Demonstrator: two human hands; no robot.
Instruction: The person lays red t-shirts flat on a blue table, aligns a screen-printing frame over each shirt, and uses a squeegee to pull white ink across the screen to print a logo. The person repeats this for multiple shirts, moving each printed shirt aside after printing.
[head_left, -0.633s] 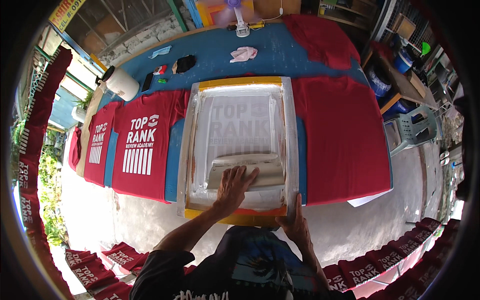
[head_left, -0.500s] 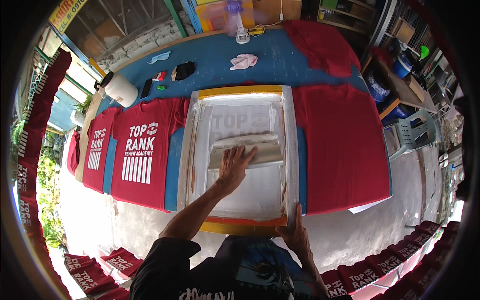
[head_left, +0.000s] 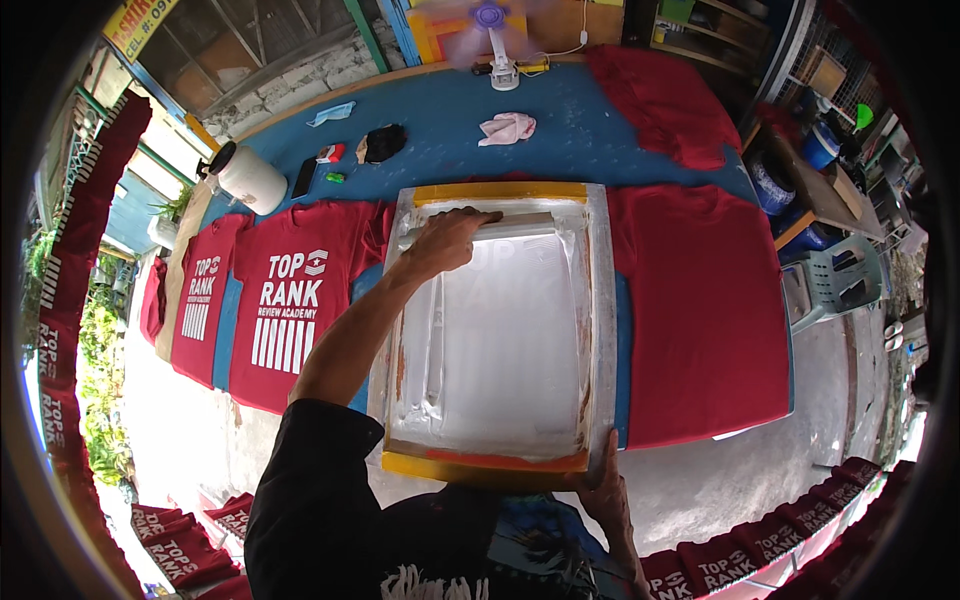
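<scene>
A screen-printing frame (head_left: 599, 330), with yellow tape on its far and near ends, lies on the blue table. White ink coats its mesh (head_left: 505, 350), and pale letter shapes show faintly through it. At the far end of the mesh, my left hand (head_left: 447, 242) is closed around a squeegee (head_left: 525, 226). The squeegee lies across the frame's width; its left part is under my fingers. My right hand (head_left: 603, 487) grips the frame's near right corner, its thumb along the side rail and its fingers partly hidden beneath.
Printed dark red T-shirts (head_left: 285, 290) lie left of the frame, and a plain red one (head_left: 700, 310) lies right. Farther back are a white jug (head_left: 247, 180), a phone (head_left: 304, 178), a pinkish rag (head_left: 507, 129) and a fan (head_left: 500, 60). Shirts hang along both sides.
My left hand has pushed the squeegee from mid-mesh away to the far end of the frame. White ink now covers most of the mesh. My right hand keeps hold of the near right corner.
</scene>
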